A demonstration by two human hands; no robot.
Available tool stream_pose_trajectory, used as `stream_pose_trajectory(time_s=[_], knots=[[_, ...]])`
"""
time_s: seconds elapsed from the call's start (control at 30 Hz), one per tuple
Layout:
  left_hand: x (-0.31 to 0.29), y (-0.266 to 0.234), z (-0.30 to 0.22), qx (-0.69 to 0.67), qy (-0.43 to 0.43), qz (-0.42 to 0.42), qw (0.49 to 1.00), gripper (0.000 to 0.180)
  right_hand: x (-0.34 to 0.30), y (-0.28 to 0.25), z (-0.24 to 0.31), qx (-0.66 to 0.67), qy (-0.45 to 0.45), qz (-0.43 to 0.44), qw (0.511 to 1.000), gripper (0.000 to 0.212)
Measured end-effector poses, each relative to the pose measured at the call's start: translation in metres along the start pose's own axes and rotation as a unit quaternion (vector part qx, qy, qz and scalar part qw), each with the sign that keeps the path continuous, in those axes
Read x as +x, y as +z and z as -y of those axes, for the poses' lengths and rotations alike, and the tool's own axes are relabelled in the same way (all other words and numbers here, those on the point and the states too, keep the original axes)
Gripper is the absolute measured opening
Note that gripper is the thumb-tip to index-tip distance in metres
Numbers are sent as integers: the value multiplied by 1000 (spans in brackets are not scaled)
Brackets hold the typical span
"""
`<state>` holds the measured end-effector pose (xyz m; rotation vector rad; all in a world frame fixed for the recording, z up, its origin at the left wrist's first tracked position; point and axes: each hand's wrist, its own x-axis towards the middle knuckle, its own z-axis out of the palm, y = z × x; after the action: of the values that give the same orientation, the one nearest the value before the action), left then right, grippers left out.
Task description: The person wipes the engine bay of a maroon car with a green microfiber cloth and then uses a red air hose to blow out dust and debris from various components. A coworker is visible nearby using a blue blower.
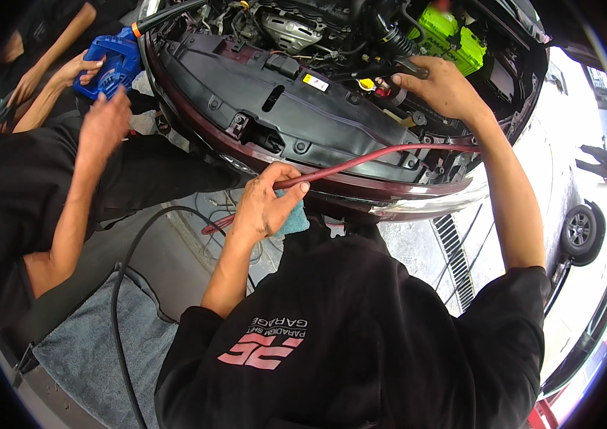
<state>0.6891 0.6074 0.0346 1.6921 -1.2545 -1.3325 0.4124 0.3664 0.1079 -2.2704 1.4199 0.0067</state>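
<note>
My left hand point(268, 204) is closed around a red hose point(361, 159) in front of the car's bumper. From there the hose rises to the right across the front edge of the engine bay and passes behind my right forearm. A teal cloth point(293, 219) shows beside the left hand; whether that hand grips it too, I cannot tell. Over the engine bay, my right hand point(445, 87) is closed on a dark grey tool point(413, 68), partly hidden by the fingers. Just below it are a yellow cap point(366, 84) and a black radiator cover point(246, 89).
To the left a co-worker holds a blue blower point(114, 66) with a long black nozzle. A lime-green engine part point(453, 39) lies beyond my right hand. A black cable point(115, 314) curves past a grey towel point(107, 343). A floor grate point(453, 257) is at right.
</note>
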Motion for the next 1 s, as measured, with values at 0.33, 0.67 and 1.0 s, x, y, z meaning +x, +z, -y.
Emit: stream_pose_trajectory(time_s=[0.33,0.67,1.0], knots=[[-7,-3,8,-6,-18,-2,1000,39,9,13,35,-23,-48,-24,998,69],[-13,-11,18,12,17,-42,999,37,36,38,53,-39,-48,-29,998,61],[-10,-11,8,-5,-6,-21,1000,34,10,13,36,52,-21,26,998,40]])
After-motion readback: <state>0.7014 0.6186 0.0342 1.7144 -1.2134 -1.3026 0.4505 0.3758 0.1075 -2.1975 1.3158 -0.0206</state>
